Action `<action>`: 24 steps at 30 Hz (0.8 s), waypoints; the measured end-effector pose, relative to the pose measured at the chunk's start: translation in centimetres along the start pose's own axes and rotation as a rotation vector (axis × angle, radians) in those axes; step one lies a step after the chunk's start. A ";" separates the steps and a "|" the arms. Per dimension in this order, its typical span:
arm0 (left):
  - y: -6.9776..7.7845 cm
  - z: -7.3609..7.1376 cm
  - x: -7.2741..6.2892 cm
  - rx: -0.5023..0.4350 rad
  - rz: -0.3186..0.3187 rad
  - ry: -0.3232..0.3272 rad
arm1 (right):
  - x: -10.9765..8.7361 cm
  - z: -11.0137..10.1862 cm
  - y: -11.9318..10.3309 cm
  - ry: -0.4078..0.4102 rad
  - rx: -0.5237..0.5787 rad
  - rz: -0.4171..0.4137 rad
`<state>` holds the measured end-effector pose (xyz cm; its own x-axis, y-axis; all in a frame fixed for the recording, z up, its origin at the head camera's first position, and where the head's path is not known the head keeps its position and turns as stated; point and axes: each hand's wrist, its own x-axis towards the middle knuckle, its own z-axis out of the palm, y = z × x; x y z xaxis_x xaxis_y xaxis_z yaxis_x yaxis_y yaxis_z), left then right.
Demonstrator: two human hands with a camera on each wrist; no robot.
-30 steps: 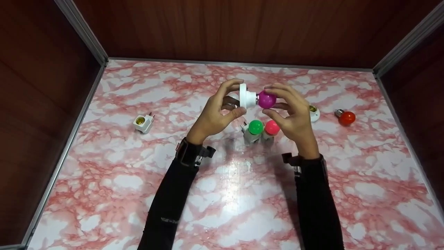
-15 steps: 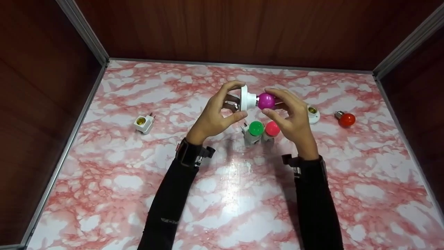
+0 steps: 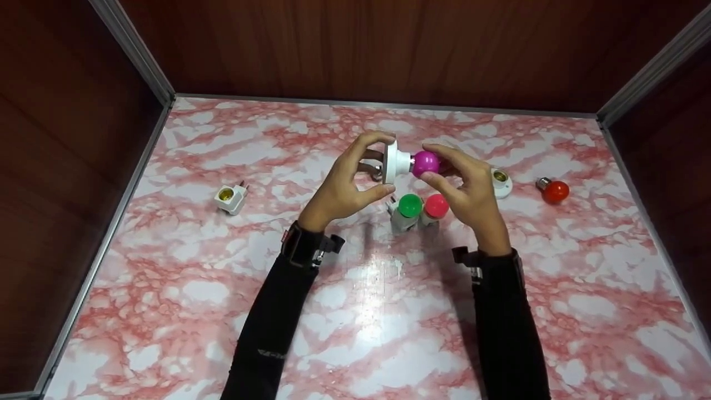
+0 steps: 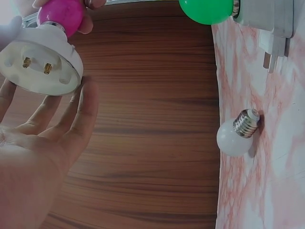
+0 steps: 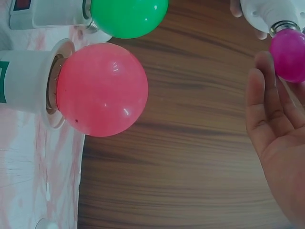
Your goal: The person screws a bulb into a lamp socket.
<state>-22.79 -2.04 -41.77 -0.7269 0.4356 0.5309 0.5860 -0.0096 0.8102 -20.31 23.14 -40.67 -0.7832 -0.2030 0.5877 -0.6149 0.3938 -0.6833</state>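
Observation:
My left hand point(image 3: 341, 183) grips the rim of a round white bulb holder point(image 3: 391, 162) between thumb and fingers, tipped on its side above the table. Its underside, with two brass terminals, shows in the left wrist view. From the other side my right hand point(image 3: 472, 186) pinches a magenta light bulb point(image 3: 426, 164). The bulb's metal base sits partly in the holder's socket, with some of the metal showing between them. Below the hands, a green bulb point(image 3: 410, 205) and a pink bulb point(image 3: 436, 205) stand upright in white plug-in holders.
An unfilled white plug-in holder point(image 3: 229, 199) lies at left. On the right are a round white holder point(image 3: 501, 183), partly behind my right hand, and an orange-red bulb point(image 3: 555, 191). A white bulb point(image 4: 236, 138) lies on the table. Dark wood panels point(image 3: 355, 50) border the table.
The holder and magenta bulb have come slightly toward me and tilted a little. My right fingers have shifted slightly on the bulb. The things on the table stay put.

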 end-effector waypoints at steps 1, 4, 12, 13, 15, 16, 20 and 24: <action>0.0 0.0 0.0 -0.001 0.001 -0.001 | 0.0 0.0 0.0 -0.001 -0.001 0.007; 0.0 0.0 0.0 -0.004 0.006 -0.001 | -0.1 0.0 0.0 -0.010 0.001 0.025; 0.0 0.1 0.0 0.005 0.001 -0.001 | -0.1 -0.1 0.0 -0.011 -0.020 0.041; 0.0 0.2 0.0 -0.003 -0.008 -0.003 | -0.1 -0.1 0.0 -0.011 -0.019 0.036; 0.0 0.2 0.0 -0.022 -0.027 -0.007 | -0.1 -0.1 0.0 -0.011 -0.005 0.025; 0.1 0.2 0.0 -0.030 -0.039 -0.010 | -0.1 -0.1 0.0 -0.010 0.006 0.017; 0.2 0.4 0.0 -0.075 -0.083 -0.015 | 0.0 0.0 -0.1 -0.007 0.081 -0.038; 0.2 0.4 0.0 -0.095 -0.100 -0.006 | 0.1 0.0 -0.3 0.020 0.149 -0.117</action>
<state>-22.51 -1.69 -41.69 -0.7774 0.4444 0.4451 0.4739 -0.0514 0.8791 -20.23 22.98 -40.41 -0.7046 -0.2210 0.6743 -0.7095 0.2310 -0.6657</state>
